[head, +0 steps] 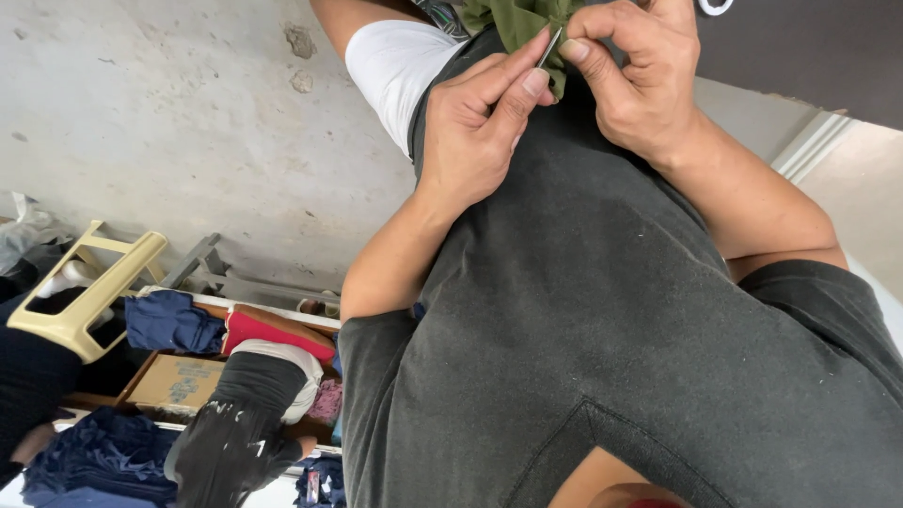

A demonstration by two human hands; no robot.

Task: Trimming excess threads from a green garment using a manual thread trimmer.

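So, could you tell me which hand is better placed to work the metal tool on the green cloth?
Probably the left: the left hand pinches the thin metal tool between thumb and forefinger, right at the green cloth. The right hand is busy gripping that cloth.

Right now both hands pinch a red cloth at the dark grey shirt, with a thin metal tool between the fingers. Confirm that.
Not quite: it is a green cloth, not a red one, as the head view shows. The rest stands: the left hand and the right hand pinch it at the dark grey shirt, with a thin metal tool between the fingers.
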